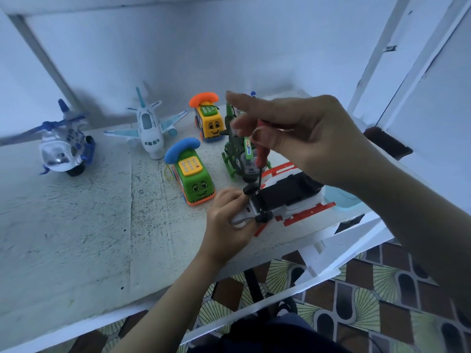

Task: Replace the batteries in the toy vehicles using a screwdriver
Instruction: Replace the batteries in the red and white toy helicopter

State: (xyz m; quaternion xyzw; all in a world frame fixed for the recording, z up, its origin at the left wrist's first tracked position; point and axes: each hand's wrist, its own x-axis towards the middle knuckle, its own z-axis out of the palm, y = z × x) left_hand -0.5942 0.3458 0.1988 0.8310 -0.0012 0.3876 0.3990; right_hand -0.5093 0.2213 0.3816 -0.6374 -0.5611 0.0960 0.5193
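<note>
A white and red toy vehicle [293, 200] lies upside down near the table's front right edge, its black underside and small wheels facing up. My left hand [229, 220] grips its front end. My right hand [305, 138] holds a red-handled screwdriver [261, 151] upright above it. The dark shaft points down at the underside near the front wheels; the tip itself is too small to make out.
Further back on the grey table [76, 225] stand a green helicopter [238, 149], a green phone bus [193, 174], a yellow phone bus [209, 118], a white plane [149, 128] and a blue and white helicopter [66, 146]. A light blue object [341, 197] lies right of the upturned toy.
</note>
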